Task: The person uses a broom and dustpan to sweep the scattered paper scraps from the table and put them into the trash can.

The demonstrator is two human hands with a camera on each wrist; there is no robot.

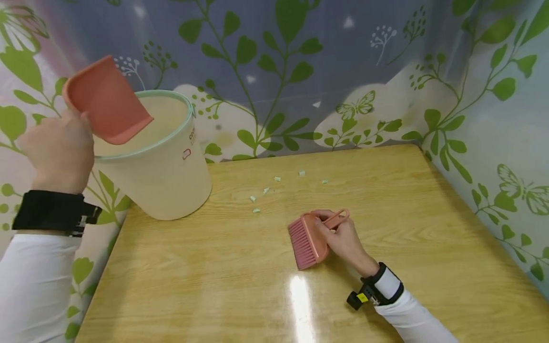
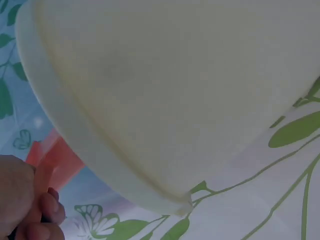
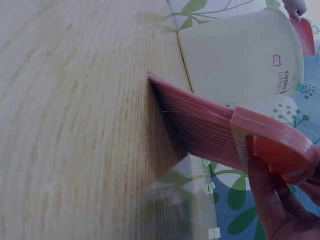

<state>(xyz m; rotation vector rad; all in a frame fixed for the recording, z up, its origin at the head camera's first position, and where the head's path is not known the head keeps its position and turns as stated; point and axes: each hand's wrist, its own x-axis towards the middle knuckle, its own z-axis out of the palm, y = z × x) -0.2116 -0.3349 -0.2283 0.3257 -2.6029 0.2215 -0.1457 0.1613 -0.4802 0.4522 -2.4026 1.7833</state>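
Note:
My left hand (image 1: 62,145) grips a red-pink dustpan (image 1: 109,102) by its handle, tilted over the mouth of a cream bucket (image 1: 167,176) with a green rim. In the left wrist view the bucket's wall (image 2: 175,90) covers most of the dustpan (image 2: 62,160). My right hand (image 1: 343,238) holds a pink hand brush (image 1: 315,243) over the table, fingers and thumb around the base of its handle. The bristles (image 3: 200,125) point down to the tabletop in the right wrist view. Several small pale green scraps (image 1: 266,190) lie beyond the brush.
The bucket stands at the far left corner of the wooden table (image 1: 206,276). Leaf-patterned cloth (image 1: 266,85) hangs behind the table and along its right side. Wrist straps with small cameras sit on both wrists.

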